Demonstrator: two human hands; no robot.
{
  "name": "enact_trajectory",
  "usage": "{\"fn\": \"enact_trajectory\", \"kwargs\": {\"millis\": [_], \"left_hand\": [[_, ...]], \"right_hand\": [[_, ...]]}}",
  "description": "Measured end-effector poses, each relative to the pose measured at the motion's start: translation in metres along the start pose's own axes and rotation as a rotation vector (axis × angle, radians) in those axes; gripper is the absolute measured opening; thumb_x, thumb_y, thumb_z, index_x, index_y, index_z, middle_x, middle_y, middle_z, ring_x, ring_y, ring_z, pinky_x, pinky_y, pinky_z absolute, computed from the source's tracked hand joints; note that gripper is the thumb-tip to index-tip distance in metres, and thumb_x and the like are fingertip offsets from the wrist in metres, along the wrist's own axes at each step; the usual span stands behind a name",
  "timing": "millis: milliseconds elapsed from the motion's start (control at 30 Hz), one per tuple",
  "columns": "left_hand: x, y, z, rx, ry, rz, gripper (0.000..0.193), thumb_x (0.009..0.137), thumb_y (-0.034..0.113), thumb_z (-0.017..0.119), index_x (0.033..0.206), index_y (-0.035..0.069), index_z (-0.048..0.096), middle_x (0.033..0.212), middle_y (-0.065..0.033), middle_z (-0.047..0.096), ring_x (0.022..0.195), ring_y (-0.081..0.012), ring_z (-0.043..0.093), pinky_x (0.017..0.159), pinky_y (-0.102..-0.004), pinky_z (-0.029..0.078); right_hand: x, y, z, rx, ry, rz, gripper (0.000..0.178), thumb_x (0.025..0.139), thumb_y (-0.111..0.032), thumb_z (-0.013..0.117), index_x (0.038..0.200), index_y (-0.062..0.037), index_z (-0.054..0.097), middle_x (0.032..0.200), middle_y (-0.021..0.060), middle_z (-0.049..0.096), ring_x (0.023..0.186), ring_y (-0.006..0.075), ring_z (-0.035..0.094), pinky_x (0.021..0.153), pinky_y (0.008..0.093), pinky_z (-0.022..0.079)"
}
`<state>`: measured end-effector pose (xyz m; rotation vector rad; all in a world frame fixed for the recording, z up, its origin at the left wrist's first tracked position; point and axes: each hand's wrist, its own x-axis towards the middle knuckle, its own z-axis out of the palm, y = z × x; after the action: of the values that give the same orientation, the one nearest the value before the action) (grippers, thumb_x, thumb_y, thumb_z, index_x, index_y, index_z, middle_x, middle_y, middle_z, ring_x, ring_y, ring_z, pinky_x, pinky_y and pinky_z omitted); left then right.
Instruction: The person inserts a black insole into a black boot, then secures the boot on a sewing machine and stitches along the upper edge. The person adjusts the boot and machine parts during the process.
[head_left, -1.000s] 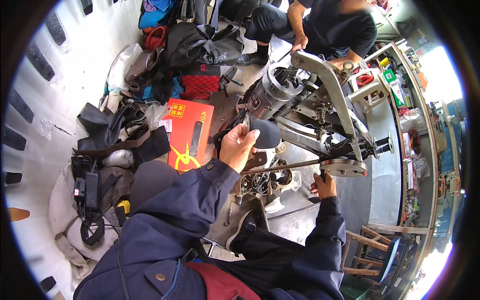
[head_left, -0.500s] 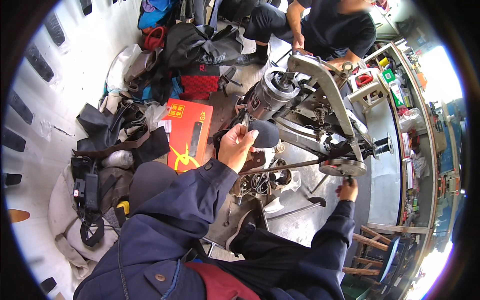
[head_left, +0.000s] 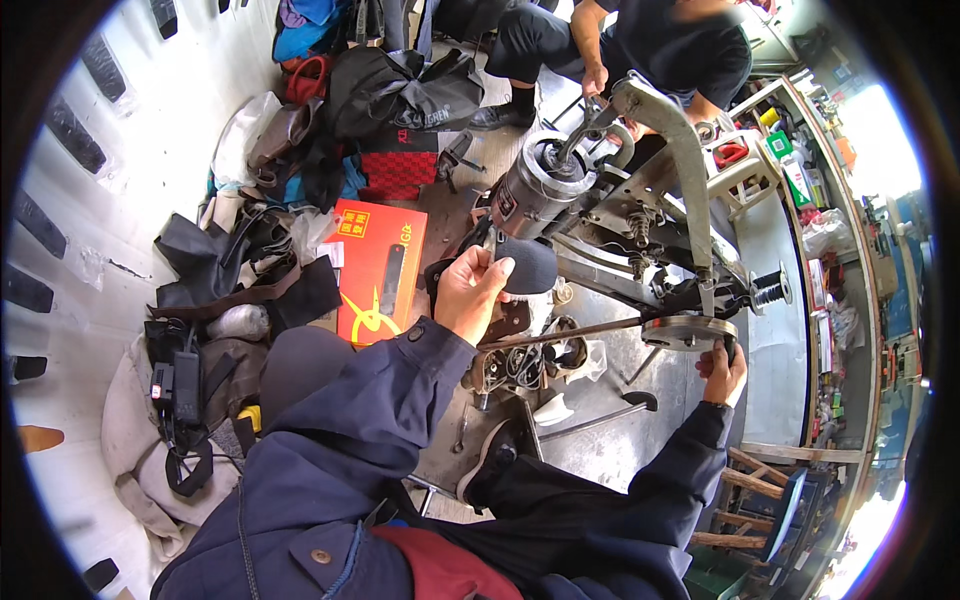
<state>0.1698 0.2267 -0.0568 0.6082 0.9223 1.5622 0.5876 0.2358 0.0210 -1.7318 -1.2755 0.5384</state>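
My left hand (head_left: 470, 295) pinches a dark piece with a rounded end (head_left: 527, 266), which looks like fabric, close to a metal machine. A grey cylinder (head_left: 540, 185) and a curved metal arm (head_left: 672, 125) form part of that machine, along with springs. Low on its right side is a metal wheel (head_left: 682, 334). My right hand (head_left: 722, 378) is closed around a short dark crank handle (head_left: 730, 346) at the wheel's edge. Beside the wheel sits a spool (head_left: 770, 290). Whether the dark piece touches the machine cannot be made out.
Across the machine a person in dark clothes (head_left: 665, 50) crouches with hands near its top. An orange-red box (head_left: 378, 265) and piled bags (head_left: 405, 95) lie at left. Shelves of small goods (head_left: 820, 230) line the right, above a wooden stool (head_left: 750, 510).
My right hand has moved up and right with the crank handle around the wheel. The machine's curved arm has shifted upward at its top. My left hand stays nearly still.
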Motion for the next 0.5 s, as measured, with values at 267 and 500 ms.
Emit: {"fn": "enact_trajectory", "kwargs": {"millis": [267,500], "left_hand": [[0.001,0.000,0.000,-0.026,-0.003,-0.007,0.019,0.097,0.018,0.068,0.088,0.008,0.055,0.080,0.0034,0.058,0.066,-0.0029,0.054,0.060,-0.0210,0.051],[-0.001,-0.001,0.003,-0.047,0.005,0.020,0.016,0.096,0.016,0.068,0.090,0.007,0.056,0.081,0.0032,0.059,0.066,-0.0035,0.054,0.062,-0.0220,0.052]], "right_hand": [[-0.006,0.083,0.040,-0.233,-0.209,0.336,0.023,0.096,-0.026,0.062,0.103,-0.0044,0.059,0.065,0.0069,0.063,0.047,0.0153,0.060,0.040,0.0298,0.044],[-0.034,0.006,0.068,0.015,-0.419,-0.013,0.023,0.096,-0.023,0.061,0.096,-0.0002,0.060,0.072,0.0079,0.067,0.056,0.0138,0.063,0.052,0.0268,0.049]]}}
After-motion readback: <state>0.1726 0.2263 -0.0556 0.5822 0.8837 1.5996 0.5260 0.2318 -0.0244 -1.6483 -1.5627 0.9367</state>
